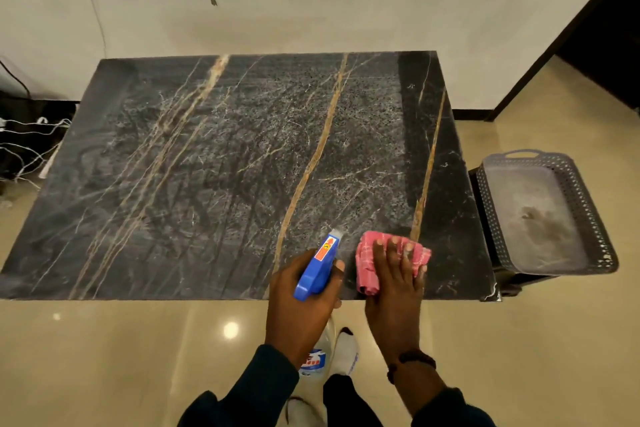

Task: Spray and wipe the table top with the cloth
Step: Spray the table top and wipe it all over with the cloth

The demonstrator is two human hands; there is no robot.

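Observation:
A dark marble table top (221, 163) with gold veins fills the middle of the view. My left hand (301, 305) grips a spray bottle (320, 263) with a blue trigger head, held at the table's near edge, nozzle pointing away over the surface. The bottle's clear body hangs below my hand, over the floor. My right hand (394, 291) presses flat on a crumpled pink cloth (369, 260) at the near right part of the table, fingers spread over it.
A grey perforated plastic tray (595, 218) sits on a dark stand just right of the table. White cables (31, 146) lie on the floor at the left. A wall runs behind the table. My socked feet (343, 354) stand on the glossy tile floor.

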